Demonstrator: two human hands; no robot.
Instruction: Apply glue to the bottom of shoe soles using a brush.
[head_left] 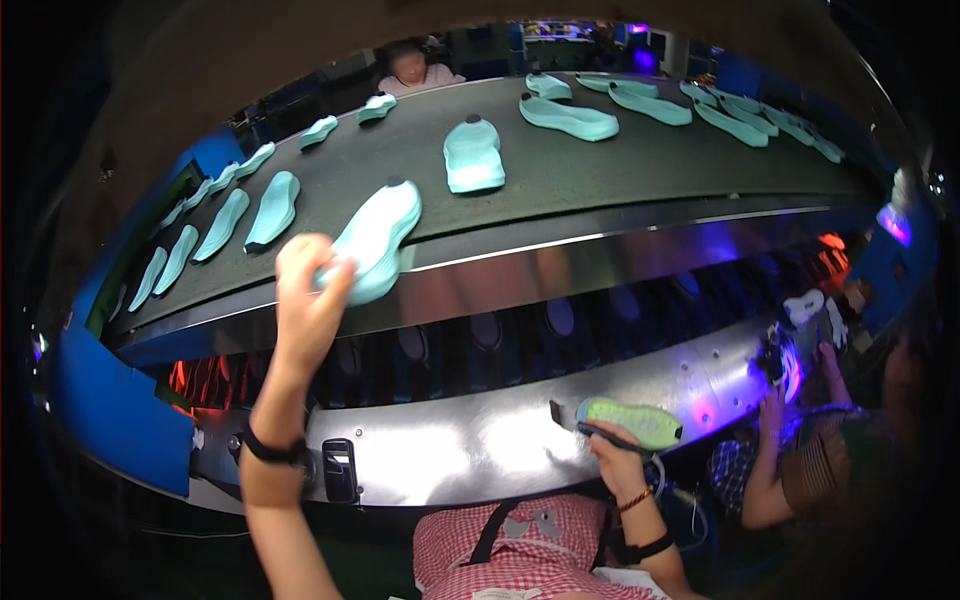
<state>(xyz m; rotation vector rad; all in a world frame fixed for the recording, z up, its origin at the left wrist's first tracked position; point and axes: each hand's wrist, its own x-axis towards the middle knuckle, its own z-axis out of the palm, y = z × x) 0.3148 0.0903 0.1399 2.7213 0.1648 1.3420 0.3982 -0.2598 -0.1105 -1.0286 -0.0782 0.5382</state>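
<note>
My left hand [310, 280] is raised at the near edge of the conveyor belt, its fingers pinching the heel end of a mint-green shoe sole [385, 230]. The sole is tilted, with a dark patch at its far tip. Lower right, my right hand [620, 462] is closed round a slim dark brush-like tool [608, 435]; a pale hose runs close by. Just past those fingers is a yellow-green sole [640, 422] over the metal ledge. Whether my right hand also touches this sole, I cannot tell.
Several more mint soles [473, 155] are spread over the dark conveyor belt [360, 150]. A phone-like black device [340, 470] lies on the shiny metal ledge [430, 440]. At right, a co-worker's hands [775, 410] are near a purple-lit spot. Another person [410, 70] is beyond the belt.
</note>
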